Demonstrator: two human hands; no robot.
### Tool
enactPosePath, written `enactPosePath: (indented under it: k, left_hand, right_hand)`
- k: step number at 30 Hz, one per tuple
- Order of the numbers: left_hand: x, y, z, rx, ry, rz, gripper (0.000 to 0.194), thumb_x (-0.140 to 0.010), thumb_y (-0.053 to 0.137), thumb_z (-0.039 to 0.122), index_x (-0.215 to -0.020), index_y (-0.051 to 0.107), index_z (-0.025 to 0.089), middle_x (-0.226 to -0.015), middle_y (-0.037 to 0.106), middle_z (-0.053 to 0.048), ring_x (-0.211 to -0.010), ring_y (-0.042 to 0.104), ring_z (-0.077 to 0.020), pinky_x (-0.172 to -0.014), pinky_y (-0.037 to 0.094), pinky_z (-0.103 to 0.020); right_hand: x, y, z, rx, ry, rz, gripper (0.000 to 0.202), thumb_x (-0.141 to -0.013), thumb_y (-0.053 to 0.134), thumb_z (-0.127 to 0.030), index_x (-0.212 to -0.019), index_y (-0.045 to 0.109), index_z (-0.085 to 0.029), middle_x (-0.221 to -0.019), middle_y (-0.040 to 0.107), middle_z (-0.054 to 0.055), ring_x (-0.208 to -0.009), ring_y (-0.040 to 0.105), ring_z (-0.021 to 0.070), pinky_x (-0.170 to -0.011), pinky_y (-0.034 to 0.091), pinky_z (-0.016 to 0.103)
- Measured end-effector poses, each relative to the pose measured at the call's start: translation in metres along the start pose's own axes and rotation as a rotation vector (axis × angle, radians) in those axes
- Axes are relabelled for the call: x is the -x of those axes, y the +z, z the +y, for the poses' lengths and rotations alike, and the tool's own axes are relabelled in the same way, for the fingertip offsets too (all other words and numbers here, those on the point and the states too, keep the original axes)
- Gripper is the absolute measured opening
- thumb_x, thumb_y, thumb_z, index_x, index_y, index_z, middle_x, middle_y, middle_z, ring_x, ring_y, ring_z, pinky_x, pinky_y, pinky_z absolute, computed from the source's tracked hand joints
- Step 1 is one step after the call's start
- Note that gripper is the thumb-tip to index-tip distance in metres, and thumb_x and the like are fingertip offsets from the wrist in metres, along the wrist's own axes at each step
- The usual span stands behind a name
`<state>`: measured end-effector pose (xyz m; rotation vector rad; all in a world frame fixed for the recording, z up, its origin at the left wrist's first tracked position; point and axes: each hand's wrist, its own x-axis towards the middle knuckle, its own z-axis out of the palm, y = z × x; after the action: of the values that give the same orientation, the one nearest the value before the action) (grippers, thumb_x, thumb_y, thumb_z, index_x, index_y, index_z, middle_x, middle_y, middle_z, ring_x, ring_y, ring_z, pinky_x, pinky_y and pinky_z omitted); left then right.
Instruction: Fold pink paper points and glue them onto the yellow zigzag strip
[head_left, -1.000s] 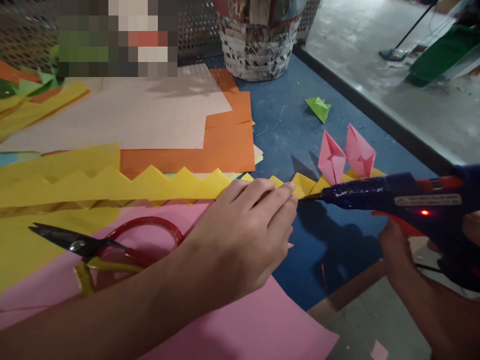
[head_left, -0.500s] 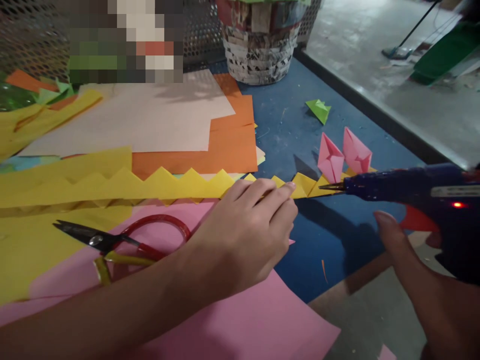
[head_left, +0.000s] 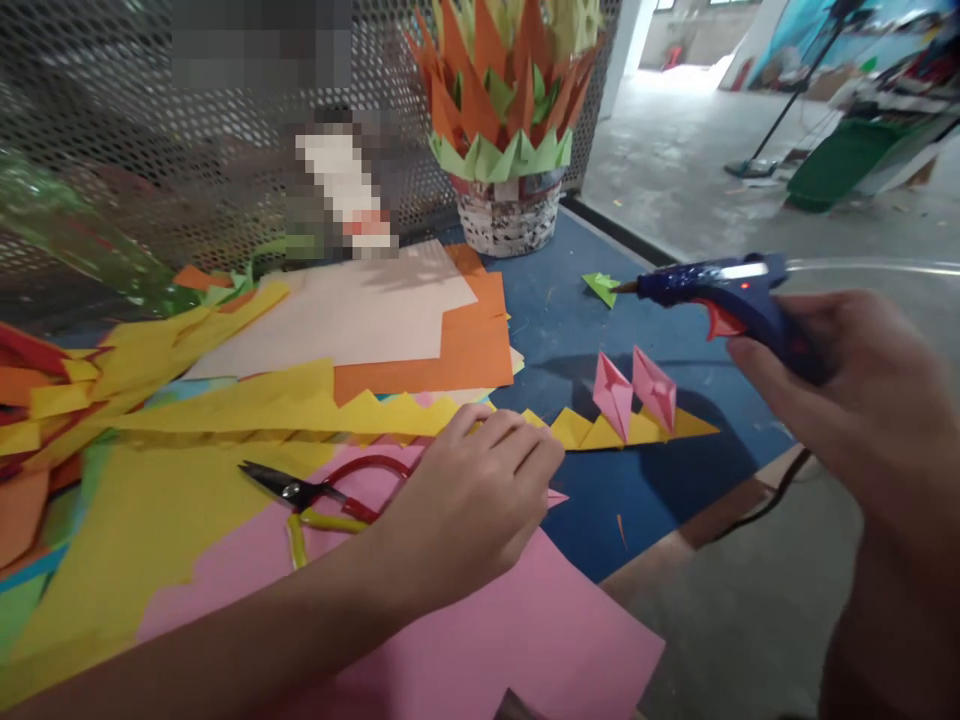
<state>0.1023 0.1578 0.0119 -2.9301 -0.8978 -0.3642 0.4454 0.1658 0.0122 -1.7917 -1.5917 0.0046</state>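
My left hand is closed over a long yellow zigzag paper strip, with its fingertips on the strip. Two folded pink paper pieces stand on the strip near its right end. My right hand grips a dark blue glue gun with a red trigger, its nozzle pointing left beside a small green folded paper. Scissors with red and yellow handles lie left of my left hand on pink paper.
A newspaper-covered pot with orange and green paper points stands at the back, before a perforated panel. White paper and orange paper lie behind the strip. Yellow scraps are at left. The blue table's edge borders a grey floor.
The view has tilted up, showing more of the pot and room. My right hand and the glue gun have moved up, away from the strip. My left hand stays on the strip.
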Motion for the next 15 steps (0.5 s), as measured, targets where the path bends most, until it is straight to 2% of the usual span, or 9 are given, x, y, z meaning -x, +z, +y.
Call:
enactPosePath:
  k: [3, 8, 12, 15]
  left_hand:
    - [0.008, -0.007, 0.002, 0.041, -0.020, -0.013, 0.021, -0.113, 0.049, 0.019, -0.116, 0.070, 0.016, -0.106, 0.074, -0.005, -0.103, 0.065, -0.0280, -0.094, 0.044, -0.046]
    - [0.016, -0.013, 0.003, 0.096, -0.047, -0.011, 0.024, -0.112, 0.049, 0.015, -0.123, 0.070, 0.016, -0.114, 0.078, -0.006, -0.109, 0.068, -0.0280, -0.099, 0.044, -0.047]
    - [0.022, -0.028, 0.007, 0.131, -0.114, 0.027, 0.026, -0.113, 0.048, 0.015, -0.129, 0.069, 0.016, -0.124, 0.078, -0.007, -0.115, 0.069, -0.0276, -0.101, 0.046, -0.045]
    - [0.028, -0.039, 0.012, 0.178, -0.235, -0.023, 0.024, -0.115, 0.048, 0.022, -0.126, 0.069, 0.018, -0.122, 0.077, -0.007, -0.111, 0.069, -0.0271, -0.097, 0.049, -0.045]
  right_hand:
    - [-0.024, 0.011, 0.006, 0.013, -0.036, -0.092, 0.045, -0.094, 0.072, -0.054, -0.127, 0.068, -0.024, -0.101, 0.075, 0.005, -0.084, 0.070, 0.0211, -0.078, 0.056, 0.039]
    - [-0.032, 0.031, -0.004, 0.085, -0.106, -0.278, 0.039, -0.105, 0.071, -0.051, -0.125, 0.068, -0.019, -0.106, 0.071, 0.004, -0.084, 0.066, 0.0153, -0.077, 0.060, 0.033]
    - [-0.029, 0.040, -0.013, 0.180, -0.101, -0.298, 0.036, -0.106, 0.071, -0.047, -0.128, 0.068, -0.018, -0.111, 0.072, 0.005, -0.094, 0.070, 0.0181, -0.086, 0.064, 0.038]
    - [-0.029, 0.046, -0.012, 0.195, -0.122, -0.266, 0.036, -0.106, 0.072, -0.046, -0.128, 0.069, -0.018, -0.116, 0.073, 0.007, -0.102, 0.071, 0.0205, -0.094, 0.064, 0.043]
